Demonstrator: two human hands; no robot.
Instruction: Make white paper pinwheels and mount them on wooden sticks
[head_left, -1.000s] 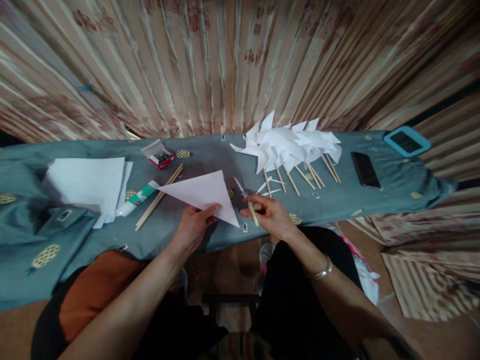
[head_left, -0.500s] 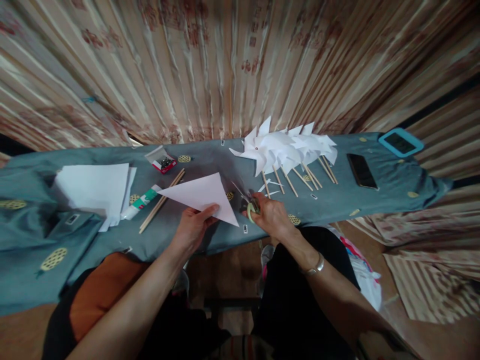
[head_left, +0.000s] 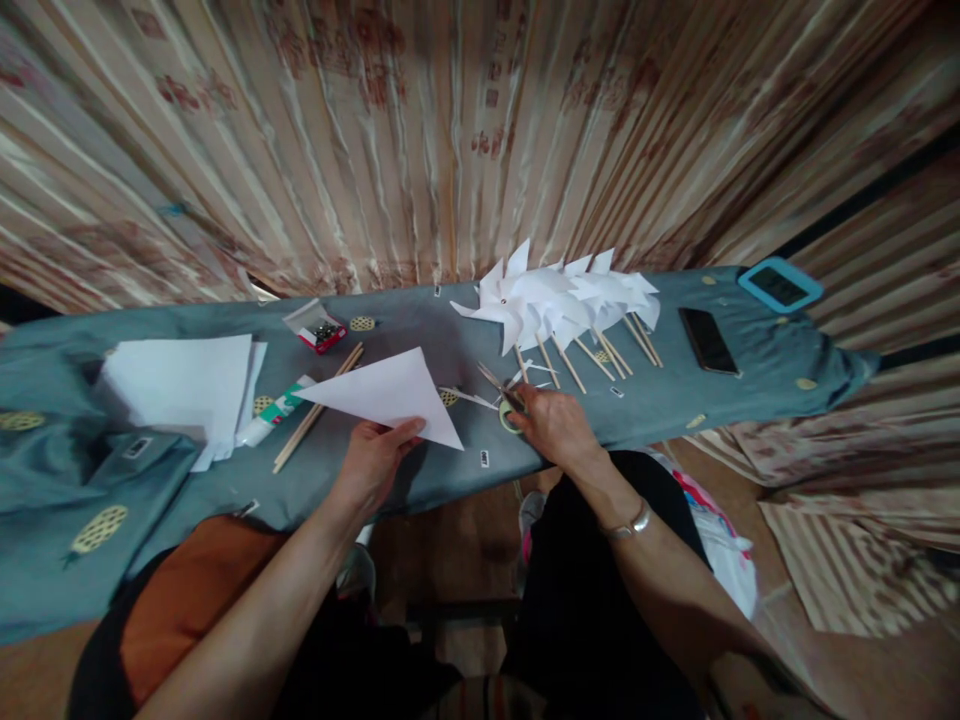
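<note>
My left hand (head_left: 379, 455) pinches the lower edge of a white paper triangle (head_left: 390, 390), thumb on top, held above the cloth-covered table (head_left: 420, 485). Closed around the scissors (head_left: 506, 402) is my right hand (head_left: 556, 425), to the right of the paper. The blades point up and left, apart from the triangle. Thin white paper strips (head_left: 474, 397) lie by the scissors. Behind my right hand rests a row of white paper pinwheels (head_left: 566, 300) with wooden sticks pointing toward me.
At left lie a stack of white paper (head_left: 180, 385), a glue stick (head_left: 277, 410), loose wooden sticks (head_left: 319, 405) and an open box of pins (head_left: 319, 328). A black phone (head_left: 707, 340) and a blue-framed device (head_left: 780, 285) are at right. A curtain (head_left: 420, 150) hangs behind.
A thin paper strip now lies between the triangle and the scissors. My right hand has lowered the scissors slightly toward the table. The whole view has shifted a little.
</note>
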